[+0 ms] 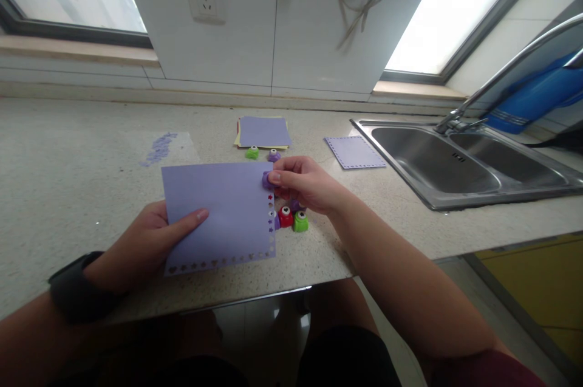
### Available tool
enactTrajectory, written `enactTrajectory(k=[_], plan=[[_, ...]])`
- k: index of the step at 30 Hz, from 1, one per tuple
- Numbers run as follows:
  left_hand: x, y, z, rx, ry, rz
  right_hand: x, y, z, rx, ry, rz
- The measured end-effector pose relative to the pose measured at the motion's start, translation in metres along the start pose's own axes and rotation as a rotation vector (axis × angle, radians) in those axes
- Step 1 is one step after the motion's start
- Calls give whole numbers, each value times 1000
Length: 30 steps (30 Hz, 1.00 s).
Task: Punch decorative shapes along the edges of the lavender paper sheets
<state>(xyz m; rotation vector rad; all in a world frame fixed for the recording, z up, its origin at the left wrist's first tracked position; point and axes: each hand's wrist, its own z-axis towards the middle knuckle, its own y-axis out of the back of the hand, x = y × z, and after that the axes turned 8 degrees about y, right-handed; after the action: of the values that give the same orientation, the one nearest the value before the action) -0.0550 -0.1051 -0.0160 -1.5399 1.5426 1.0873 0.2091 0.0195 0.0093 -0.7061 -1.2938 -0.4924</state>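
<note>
My left hand [157, 232] grips a purple sheet of paper [218, 211] by its left side, thumb on top. Small shaped holes run along the sheet's bottom edge and up part of its right edge. At the upper right edge, my right hand [305, 181] pinches a purple craft punch [266, 179] that sits over the paper. Under and beside the sheet's right edge are more punches, among them a red punch [285, 215] and a green punch [300, 221]. Some of them are partly hidden by the paper and my right hand.
Behind the sheet stand another green punch [252, 152] and a purple punch [274, 155], before a stack of coloured paper [264, 131]. A purple sheet with punched edges [355, 152] lies near the steel sink [428, 159]. Purple paper bits [160, 149] lie at left.
</note>
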Motion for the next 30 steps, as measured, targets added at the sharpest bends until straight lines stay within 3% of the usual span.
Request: enactTrajectory(k=[30], plan=[[2, 1, 0, -30, -31, 58, -3, -2, 0, -28, 21, -54]])
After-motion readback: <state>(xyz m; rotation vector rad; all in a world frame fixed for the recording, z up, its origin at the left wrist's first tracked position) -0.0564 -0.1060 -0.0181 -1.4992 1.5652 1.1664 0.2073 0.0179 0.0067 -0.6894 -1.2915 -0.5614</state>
